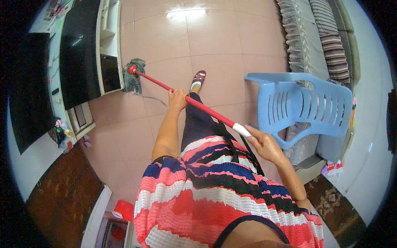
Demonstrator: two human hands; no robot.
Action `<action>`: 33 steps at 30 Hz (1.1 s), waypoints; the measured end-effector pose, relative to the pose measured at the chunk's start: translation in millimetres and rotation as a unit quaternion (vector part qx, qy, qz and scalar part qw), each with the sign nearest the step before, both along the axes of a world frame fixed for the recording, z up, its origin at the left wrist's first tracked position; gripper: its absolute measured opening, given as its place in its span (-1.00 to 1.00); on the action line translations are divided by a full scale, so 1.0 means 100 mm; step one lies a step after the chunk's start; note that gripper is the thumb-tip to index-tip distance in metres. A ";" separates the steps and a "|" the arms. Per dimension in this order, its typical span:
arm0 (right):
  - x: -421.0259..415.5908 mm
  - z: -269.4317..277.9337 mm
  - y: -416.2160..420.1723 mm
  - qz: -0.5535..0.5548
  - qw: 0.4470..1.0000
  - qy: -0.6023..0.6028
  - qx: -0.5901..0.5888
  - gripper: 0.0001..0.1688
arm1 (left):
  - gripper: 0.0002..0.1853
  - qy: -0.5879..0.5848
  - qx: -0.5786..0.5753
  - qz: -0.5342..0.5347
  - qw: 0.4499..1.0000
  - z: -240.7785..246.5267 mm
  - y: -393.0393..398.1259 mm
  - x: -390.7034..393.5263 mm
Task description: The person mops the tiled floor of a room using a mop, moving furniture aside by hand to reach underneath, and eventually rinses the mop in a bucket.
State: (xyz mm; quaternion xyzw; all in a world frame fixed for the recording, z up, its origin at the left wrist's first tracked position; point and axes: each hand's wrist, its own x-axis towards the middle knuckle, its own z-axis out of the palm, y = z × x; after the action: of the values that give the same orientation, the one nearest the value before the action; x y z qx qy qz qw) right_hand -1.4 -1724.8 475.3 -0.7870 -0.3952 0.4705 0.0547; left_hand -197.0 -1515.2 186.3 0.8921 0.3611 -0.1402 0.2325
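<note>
A string mop with a red handle (211,112) slants across the view in front of me. Midway along its shaft, my left hand (178,99) is closed around it. My right hand (263,144) grips the white end (242,129) of the handle, close to my waist. The grey mop head (134,77) lies on the tiled floor (217,37), against the lower corner of a white and black TV cabinet (110,73). A thin loose strand trails from the mop head over the tiles.
At the right, a light blue plastic chair (328,108) stands before a sofa with a ruffled grey cover (305,40) and striped cushions (333,55). My foot in a dark red shoe (200,77) is ahead. A red object (124,210) sits at lower left, near a brown door (66,189).
</note>
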 end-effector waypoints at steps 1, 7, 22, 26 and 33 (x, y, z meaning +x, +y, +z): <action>-0.03 -0.02 -0.09 -0.006 1.000 0.002 -0.011 -0.55 | -0.87 -0.013 0.001 -0.024 1.000 -0.04 -0.03 0.07; 0.27 0.54 -1.19 -0.164 0.974 0.077 -0.136 -0.48 | -0.74 -0.054 -0.104 -0.211 0.970 0.38 -0.91 0.86; 0.37 -0.35 -0.08 -0.579 0.699 0.420 0.007 -0.39 | -0.69 -0.224 0.099 -0.084 0.966 -0.34 0.51 1.86; 0.33 -0.37 0.16 -0.574 0.714 0.401 -0.015 -0.41 | -0.57 -0.198 0.063 -0.168 0.964 -0.07 0.77 1.90; 0.02 0.56 -1.27 -0.532 0.788 0.286 -0.122 -0.50 | -0.90 -0.122 -0.075 -0.429 0.892 0.07 -0.84 1.66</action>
State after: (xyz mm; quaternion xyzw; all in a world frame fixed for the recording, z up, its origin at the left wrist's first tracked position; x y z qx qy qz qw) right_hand 0.2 -1852.0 531.3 -0.7026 0.1803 0.6147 0.3099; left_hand -31.3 -1599.1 193.6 0.9504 -0.0993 -0.1425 0.2581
